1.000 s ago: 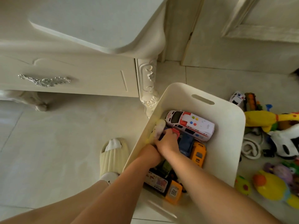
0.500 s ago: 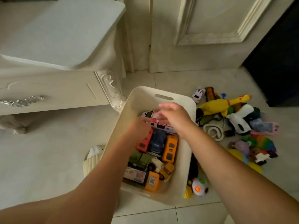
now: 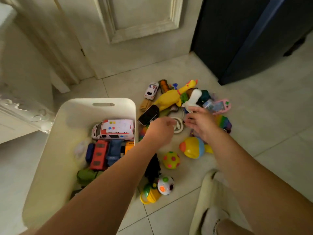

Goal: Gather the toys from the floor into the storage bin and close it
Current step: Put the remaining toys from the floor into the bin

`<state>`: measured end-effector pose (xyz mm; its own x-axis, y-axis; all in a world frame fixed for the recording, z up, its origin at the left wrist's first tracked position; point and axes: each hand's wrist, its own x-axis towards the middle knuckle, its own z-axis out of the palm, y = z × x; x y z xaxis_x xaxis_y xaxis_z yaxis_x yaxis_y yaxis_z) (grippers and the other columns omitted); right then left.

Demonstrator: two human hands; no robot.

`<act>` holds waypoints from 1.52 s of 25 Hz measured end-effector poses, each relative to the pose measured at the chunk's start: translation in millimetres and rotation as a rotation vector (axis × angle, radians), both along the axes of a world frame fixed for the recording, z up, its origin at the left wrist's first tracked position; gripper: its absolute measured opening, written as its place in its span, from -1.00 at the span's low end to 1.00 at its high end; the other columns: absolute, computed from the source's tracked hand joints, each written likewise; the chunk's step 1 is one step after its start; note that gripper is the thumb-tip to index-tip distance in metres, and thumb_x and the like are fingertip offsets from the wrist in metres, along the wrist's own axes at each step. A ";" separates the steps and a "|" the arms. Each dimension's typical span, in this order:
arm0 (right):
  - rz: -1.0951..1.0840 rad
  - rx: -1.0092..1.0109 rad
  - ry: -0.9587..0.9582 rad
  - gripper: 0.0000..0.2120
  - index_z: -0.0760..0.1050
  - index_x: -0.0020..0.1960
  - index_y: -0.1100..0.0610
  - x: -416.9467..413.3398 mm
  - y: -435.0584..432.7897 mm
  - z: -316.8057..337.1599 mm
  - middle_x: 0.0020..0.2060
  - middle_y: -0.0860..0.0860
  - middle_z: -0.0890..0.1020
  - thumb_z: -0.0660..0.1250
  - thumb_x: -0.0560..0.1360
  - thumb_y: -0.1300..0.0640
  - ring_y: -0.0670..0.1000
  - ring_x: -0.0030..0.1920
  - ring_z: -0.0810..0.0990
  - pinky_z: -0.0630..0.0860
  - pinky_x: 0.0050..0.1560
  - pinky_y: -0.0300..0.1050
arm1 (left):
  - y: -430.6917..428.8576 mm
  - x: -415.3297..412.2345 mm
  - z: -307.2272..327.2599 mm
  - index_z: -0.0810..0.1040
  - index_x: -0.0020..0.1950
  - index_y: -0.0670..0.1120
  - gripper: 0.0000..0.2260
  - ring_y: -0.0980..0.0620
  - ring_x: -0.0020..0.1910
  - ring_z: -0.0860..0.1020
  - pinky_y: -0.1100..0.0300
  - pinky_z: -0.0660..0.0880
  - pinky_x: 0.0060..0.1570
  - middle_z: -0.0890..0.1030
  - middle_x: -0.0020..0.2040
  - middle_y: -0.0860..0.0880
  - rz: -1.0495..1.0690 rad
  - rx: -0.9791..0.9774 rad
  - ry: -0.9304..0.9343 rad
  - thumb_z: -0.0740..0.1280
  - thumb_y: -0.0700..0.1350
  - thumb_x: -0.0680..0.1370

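Note:
The white storage bin (image 3: 55, 143) stands open on the floor at left, holding a white ambulance toy (image 3: 115, 128), a red bus (image 3: 99, 154) and other vehicles. A pile of toys lies to its right: a yellow rubber chicken (image 3: 171, 96), a small police car (image 3: 151, 90), a white ring-shaped toy (image 3: 178, 126), a pink handheld game (image 3: 220, 106), a yellow duck (image 3: 193, 147), a spotted ball (image 3: 171, 160). My left hand (image 3: 160, 130) hovers over the ring toy, fingers loosely curled, empty. My right hand (image 3: 201, 123) is spread open above the pile, holding nothing.
A white carved cabinet (image 3: 18, 107) stands at left, a cream door (image 3: 138, 31) behind, dark furniture (image 3: 254, 36) at upper right. A white-orange ball (image 3: 165, 184) and a yellow pineapple-shaped toy (image 3: 149, 195) lie near the bin. My slippered foot (image 3: 213, 204) is at lower right.
Both hands left the bin and moved right over the toy pile on the floor. The view swung right, bringing the pile to centre.

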<state>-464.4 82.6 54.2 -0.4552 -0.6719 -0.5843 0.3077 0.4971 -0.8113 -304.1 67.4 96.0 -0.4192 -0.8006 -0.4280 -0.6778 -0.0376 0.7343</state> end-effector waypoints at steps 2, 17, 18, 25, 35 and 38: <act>0.095 0.127 0.215 -0.69 0.53 0.18 0.10 -18.6 4.3 -38.9 -0.12 0.08 0.57 0.16 0.55 0.35 0.09 -0.21 0.56 0.47 -0.21 -0.04 | -12.0 -13.4 -33.0 0.48 0.35 -0.11 -0.67 -0.10 0.26 0.51 0.15 0.45 0.16 0.51 0.33 -0.10 -0.054 0.047 -0.155 0.12 -0.23 0.62; 0.999 0.481 0.799 -0.18 0.25 0.47 -0.10 -29.3 33.5 -84.3 0.43 0.09 0.26 0.51 0.28 0.02 0.19 0.45 0.20 0.31 0.34 0.03 | -1.0 -37.3 -118.0 -0.05 0.57 -0.12 -0.15 -0.11 0.43 0.30 0.10 0.36 0.31 0.22 0.52 -0.12 -0.392 0.259 -0.325 0.43 -0.06 0.48; 0.871 0.429 0.732 -0.21 0.29 0.45 -0.11 -32.8 32.2 -79.3 0.39 0.08 0.30 0.53 0.28 -0.01 0.17 0.41 0.27 0.33 0.32 0.01 | 1.2 -34.6 -115.2 -0.09 0.57 -0.11 -0.09 -0.12 0.46 0.26 0.06 0.35 0.33 0.20 0.52 -0.11 -0.349 0.259 -0.275 0.47 -0.05 0.45; 0.202 0.088 -0.279 -0.50 0.51 0.26 -0.07 -24.8 11.6 -53.7 0.17 0.03 0.59 0.37 0.40 -0.27 0.12 0.14 0.60 0.60 0.06 0.13 | 7.6 -36.3 -102.6 0.33 0.43 -0.02 -0.28 0.00 0.06 0.64 0.12 0.59 0.00 0.60 0.20 -0.05 0.163 0.338 0.362 0.57 -0.21 0.35; 0.286 0.877 0.544 -0.07 0.06 0.53 0.04 -98.5 87.1 -124.7 0.43 0.22 0.16 0.41 0.36 -0.30 0.28 0.39 0.26 0.28 0.37 0.13 | 2.5 -30.4 -88.1 0.40 0.24 -0.13 -0.61 0.14 -0.54 0.57 0.33 0.48 -0.57 0.58 -0.20 -0.13 0.444 0.556 0.295 0.43 -0.28 0.47; 0.432 0.839 0.716 -0.04 0.06 0.53 -0.02 -82.9 101.9 -138.8 0.42 0.21 0.17 0.49 0.30 -0.24 0.20 0.39 0.25 0.28 0.35 0.09 | 3.7 -29.2 -85.1 0.42 0.27 -0.16 -0.59 0.11 -0.50 0.57 0.31 0.49 -0.54 0.60 -0.19 -0.16 0.432 0.563 0.286 0.44 -0.26 0.46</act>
<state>-547.3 184.5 -84.6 -0.6875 -0.3783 -0.6199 -0.4078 0.9074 -0.1014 -333.3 71.1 10.9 -0.2745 -0.6120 -0.7417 -0.3045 -0.6763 0.6707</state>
